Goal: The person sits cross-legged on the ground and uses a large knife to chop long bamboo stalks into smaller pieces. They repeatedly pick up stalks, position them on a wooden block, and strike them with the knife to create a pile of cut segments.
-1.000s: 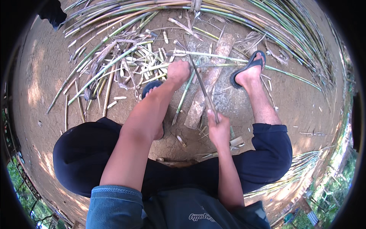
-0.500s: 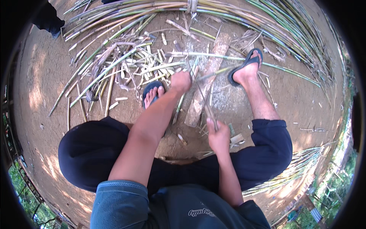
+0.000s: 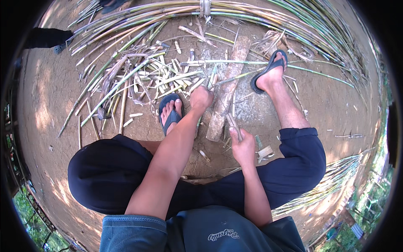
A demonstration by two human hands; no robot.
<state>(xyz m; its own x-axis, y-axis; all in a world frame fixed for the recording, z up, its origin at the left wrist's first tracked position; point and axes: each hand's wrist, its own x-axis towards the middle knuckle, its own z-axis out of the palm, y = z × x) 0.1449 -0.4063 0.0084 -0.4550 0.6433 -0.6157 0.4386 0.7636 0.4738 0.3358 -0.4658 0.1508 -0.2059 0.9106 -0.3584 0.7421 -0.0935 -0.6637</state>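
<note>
My left hand [image 3: 201, 99] is closed on a cane stalk, whose greenish length [image 3: 247, 76] slants up to the right across a rough wooden plank [image 3: 220, 113]. In my right hand [image 3: 243, 148] is a knife, gripped by its wooden handle [image 3: 234, 125]. Its thin dark blade points up and left toward my left hand, over the plank; the blade is hard to make out. A heap of short pale cut cane pieces [image 3: 168, 73] lies just beyond and left of my left hand. Another long green stalk [image 3: 235, 62] lies across the plank's far part.
A large tied bundle of long canes [image 3: 168, 11] spans the far side. Loose stalks [image 3: 121, 84] and dry husks lie left. My sandalled feet [image 3: 171, 111] flank the plank. More thin canes [image 3: 327, 180] lie behind my right knee. Another person's dark-clad leg [image 3: 48, 38] shows far left.
My left hand has shifted slightly down, and the knife blade has dropped lower beside it. The other person's leg has come further into view at the far left.
</note>
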